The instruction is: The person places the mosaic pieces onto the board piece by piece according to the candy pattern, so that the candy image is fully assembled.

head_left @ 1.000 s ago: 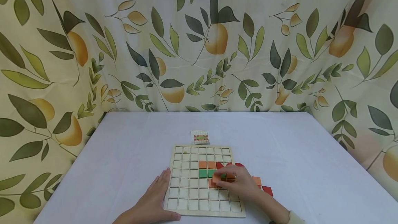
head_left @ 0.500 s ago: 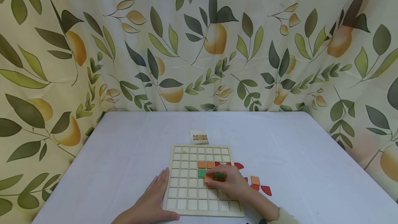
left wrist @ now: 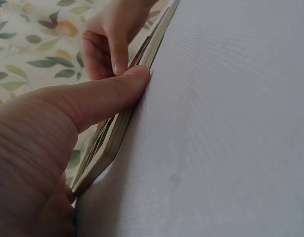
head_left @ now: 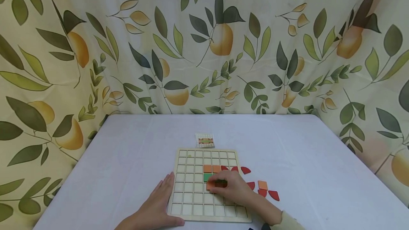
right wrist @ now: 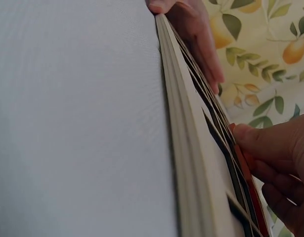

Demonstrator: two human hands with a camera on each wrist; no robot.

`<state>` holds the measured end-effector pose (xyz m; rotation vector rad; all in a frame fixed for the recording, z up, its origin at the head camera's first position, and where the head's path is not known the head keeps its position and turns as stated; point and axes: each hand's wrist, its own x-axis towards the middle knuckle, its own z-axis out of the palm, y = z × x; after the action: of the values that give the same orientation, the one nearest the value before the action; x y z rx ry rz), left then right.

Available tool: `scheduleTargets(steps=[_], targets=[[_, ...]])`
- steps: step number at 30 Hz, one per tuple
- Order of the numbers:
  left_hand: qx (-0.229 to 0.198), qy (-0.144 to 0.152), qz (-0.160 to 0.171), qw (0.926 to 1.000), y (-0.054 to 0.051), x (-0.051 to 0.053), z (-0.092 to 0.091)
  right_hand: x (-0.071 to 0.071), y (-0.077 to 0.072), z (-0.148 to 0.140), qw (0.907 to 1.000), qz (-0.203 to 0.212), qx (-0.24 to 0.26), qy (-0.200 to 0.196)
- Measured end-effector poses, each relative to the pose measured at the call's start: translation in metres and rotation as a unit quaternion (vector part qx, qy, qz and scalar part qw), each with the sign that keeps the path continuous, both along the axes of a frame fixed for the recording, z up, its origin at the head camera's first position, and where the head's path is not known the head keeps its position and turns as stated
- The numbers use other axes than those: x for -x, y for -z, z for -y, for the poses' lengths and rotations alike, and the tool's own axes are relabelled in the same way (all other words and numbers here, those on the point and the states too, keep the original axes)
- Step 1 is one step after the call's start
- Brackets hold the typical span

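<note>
One orange tile was pinched in the right hand at a partly filled board.
Thumb and fingers held it at the square just below a green tile; whether it was seated could not be told. The left hand lay with straight fingers along the board's left edge, its thumb against the near edge. Two orange squares and two red pieces were in the row above the green; the right hand hid part of the rest. Judging by the small card beyond the board, the pattern seemed roughly half built: the left-end reds were missing, and red wedges and another orange square lay unused on the table.
</note>
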<state>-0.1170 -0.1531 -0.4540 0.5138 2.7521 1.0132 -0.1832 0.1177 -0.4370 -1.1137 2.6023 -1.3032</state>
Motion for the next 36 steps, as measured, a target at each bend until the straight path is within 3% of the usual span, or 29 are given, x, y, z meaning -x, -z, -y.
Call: scheduleTargets(steps=[18, 36], targets=[[0.008, 0.005, -0.022, 0.9997, 0.0022, -0.0005, 0.0024, 0.0005, 0.0025, 0.007, 0.9998, 0.018, 0.007, 0.01], [0.012, -0.002, -0.002, 0.9999, -0.0004, -0.0009, -0.0002, -0.0017, 0.0024, 0.006, 0.9998, 0.018, -0.006, 0.011]])
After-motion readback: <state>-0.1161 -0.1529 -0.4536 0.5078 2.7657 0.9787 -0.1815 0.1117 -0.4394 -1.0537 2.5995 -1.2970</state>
